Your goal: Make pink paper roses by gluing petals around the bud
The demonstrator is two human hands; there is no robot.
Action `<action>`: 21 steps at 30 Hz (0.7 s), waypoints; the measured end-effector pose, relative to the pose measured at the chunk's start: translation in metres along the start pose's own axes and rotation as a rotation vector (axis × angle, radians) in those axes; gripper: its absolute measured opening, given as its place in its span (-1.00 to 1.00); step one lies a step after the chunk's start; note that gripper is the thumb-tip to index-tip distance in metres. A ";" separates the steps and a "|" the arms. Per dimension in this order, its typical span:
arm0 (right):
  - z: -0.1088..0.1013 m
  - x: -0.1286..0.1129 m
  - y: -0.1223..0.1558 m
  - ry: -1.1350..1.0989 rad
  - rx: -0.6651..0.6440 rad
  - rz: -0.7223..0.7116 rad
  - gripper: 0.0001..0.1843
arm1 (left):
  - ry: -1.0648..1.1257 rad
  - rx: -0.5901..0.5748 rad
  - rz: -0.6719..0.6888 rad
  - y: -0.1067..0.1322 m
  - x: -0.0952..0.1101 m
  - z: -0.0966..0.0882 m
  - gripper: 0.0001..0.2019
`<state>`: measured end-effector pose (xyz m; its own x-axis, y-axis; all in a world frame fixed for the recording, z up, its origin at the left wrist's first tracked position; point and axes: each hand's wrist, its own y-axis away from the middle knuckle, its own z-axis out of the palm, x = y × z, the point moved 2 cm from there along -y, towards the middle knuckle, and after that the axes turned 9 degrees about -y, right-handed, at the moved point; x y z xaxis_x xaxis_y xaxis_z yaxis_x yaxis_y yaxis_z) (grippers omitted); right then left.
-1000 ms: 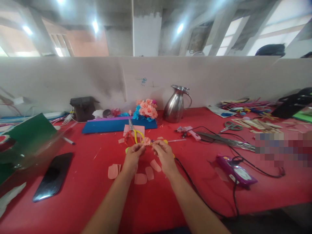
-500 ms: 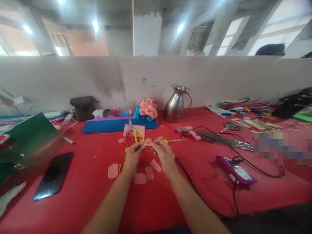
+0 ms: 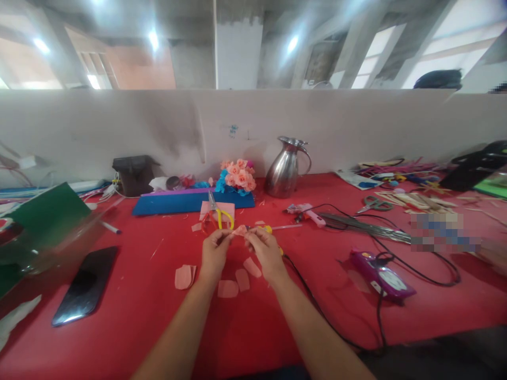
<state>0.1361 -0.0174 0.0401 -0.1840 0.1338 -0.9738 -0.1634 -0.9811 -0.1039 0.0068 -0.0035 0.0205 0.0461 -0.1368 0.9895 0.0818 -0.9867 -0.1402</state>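
Observation:
A small peach paper flower (image 3: 239, 230) is pinched between both hands above the red table. My left hand (image 3: 215, 253) grips its left side with thumb and fingers. On its right side, the fingertips of my right hand (image 3: 263, 250) are closed on it. Loose peach paper petals (image 3: 228, 288) lie below and between my forearms, and a small stack of petals (image 3: 185, 277) is left of my left wrist. Just beyond my hands, yellow-and-red-handled scissors (image 3: 220, 212) rest on a folded peach paper sheet (image 3: 227, 209). A yellow-tipped tool is partly hidden behind my right hand.
A peach flower bunch (image 3: 238, 177) and a steel jug (image 3: 283, 171) stand at the back. A phone (image 3: 85, 287) lies left. To the right are a purple power strip (image 3: 383, 277) with black cables, a pink glue gun-like tool (image 3: 312, 215), metal strips (image 3: 364, 228) and green-handled scissors (image 3: 376, 203).
The flower has tilted in my fingers, its face turning from view. Both hands stay in nearly the same place. At the right edge, a blurred arm or hand has shifted.

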 end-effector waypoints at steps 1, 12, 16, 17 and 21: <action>0.000 0.000 0.000 -0.008 0.007 0.009 -0.75 | 0.002 -0.001 0.000 0.000 0.001 0.000 -0.84; 0.000 -0.002 0.001 -0.131 0.079 0.017 -0.82 | 0.092 -0.037 -0.044 -0.002 -0.005 0.000 -0.84; -0.001 0.002 -0.002 -0.060 0.062 0.011 -0.83 | 0.124 -0.035 -0.060 -0.003 -0.006 0.001 -0.84; -0.001 0.004 -0.003 -0.024 0.045 0.014 -0.83 | 0.128 -0.028 -0.061 -0.003 -0.006 0.000 -0.83; 0.000 0.011 -0.005 0.221 -0.068 -0.024 -0.85 | 0.065 0.144 0.010 -0.006 -0.005 -0.009 -0.81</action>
<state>0.1344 -0.0114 0.0299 0.0374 0.1310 -0.9907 -0.0986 -0.9860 -0.1341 -0.0029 0.0019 0.0167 -0.0163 -0.1561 0.9876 0.2238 -0.9632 -0.1486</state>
